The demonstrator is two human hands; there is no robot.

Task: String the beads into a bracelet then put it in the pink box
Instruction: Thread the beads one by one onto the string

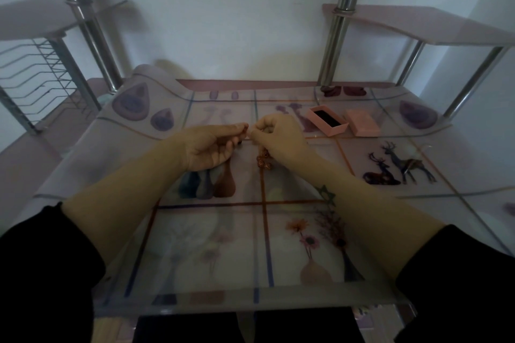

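Both hands are raised over the middle of the table, fingertips nearly touching. My left hand (pixel 211 145) pinches a small dark reddish bead (pixel 245 127) at its fingertips. My right hand (pixel 276 138) is closed in a pinch facing it; the string itself is too thin to make out. Below the right hand hangs or lies a short run of copper-brown beads (pixel 264 161). The open pink box (pixel 327 120), dark inside, sits to the right beyond my right hand, with its pink lid (pixel 362 122) lying beside it.
The table (pixel 211 245) has a glossy cover printed with vases, flowers and deer. Two chrome posts (pixel 338 25) rise at the back, carrying pink side shelves. A wire rack (pixel 36 75) stands at the far left. The near edge of the table runs across the bottom.
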